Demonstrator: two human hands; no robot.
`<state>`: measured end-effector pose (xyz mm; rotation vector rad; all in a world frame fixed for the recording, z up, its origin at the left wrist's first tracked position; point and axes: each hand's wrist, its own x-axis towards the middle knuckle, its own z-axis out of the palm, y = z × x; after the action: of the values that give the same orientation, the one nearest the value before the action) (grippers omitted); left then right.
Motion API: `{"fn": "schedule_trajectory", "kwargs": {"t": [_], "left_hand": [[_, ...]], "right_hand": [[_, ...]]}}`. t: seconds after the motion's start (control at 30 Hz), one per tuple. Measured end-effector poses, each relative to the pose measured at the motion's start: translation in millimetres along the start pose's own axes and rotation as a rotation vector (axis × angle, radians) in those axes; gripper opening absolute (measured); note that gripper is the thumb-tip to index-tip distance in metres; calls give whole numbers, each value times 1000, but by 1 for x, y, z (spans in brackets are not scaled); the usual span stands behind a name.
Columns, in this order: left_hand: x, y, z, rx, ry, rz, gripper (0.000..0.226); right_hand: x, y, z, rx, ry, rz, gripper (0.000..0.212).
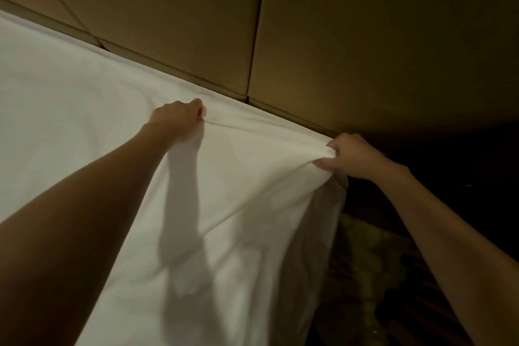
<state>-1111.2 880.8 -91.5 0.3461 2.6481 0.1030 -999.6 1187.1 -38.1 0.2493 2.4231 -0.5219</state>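
Nearest the camera, two bare forearms were stretched forward over a white sheet (84,121), the left forearm (84,219) crossing from the lower left corner and the right forearm (463,233) entering from the lower right edge. The sheet was spread flat and wide across the left and middle of the view, and a dark shadow (182,219) of an arm was cast on it between the two forearms. Along the right side, the cloth was seen hanging down in loose folds, and beside that drop a dim patterned carpet (373,255) was made out in greenish tones.

Farther on, the right hand (354,156) was held at the sheet's right edge, where a bunch of gathered cloth was pinched between the thumb and the curled fingers; creases were drawn from that grip toward the other hand. Well apart from it and a little farther away, the left hand (179,121) was clenched round a small fold of the sheet close to its far edge, the fingers tucked under and mostly hidden.

Beyond both hands, the sheet's far edge was met by tan wall panels (365,36), divided by dark seams and darkened toward the right.
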Motion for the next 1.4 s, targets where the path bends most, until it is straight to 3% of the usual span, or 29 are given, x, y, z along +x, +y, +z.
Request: {"fn": "schedule_trajectory", "kwargs": {"t": [0.1,0.33,0.43,0.53,0.63,0.77,0.97,1.17,1.4], "left_hand": [[-5,-6,-1,-91,143,-5,25],[1,3,-8,-215,417,-62,29],[7,9,5,-254,399,-84,29],[8,11,14,-281,329,-9,25],[7,4,12,-266,255,22,32],[7,-25,4,-253,234,-102,36],[2,-63,-5,-259,234,-385,43],[6,-113,-17,-600,330,-729,65],[16,-150,-22,-781,367,-791,65]], "right_hand": [[-9,8,7,131,187,-15,25],[-14,18,33,-46,633,-197,22],[-16,17,39,-31,828,-146,24],[-13,10,34,3,907,-100,34],[-12,4,17,-3,922,-175,37],[-18,13,15,-99,812,-212,37],[-12,13,38,-221,526,27,25],[9,5,45,-213,458,112,32],[8,7,64,-178,376,187,32]]}}
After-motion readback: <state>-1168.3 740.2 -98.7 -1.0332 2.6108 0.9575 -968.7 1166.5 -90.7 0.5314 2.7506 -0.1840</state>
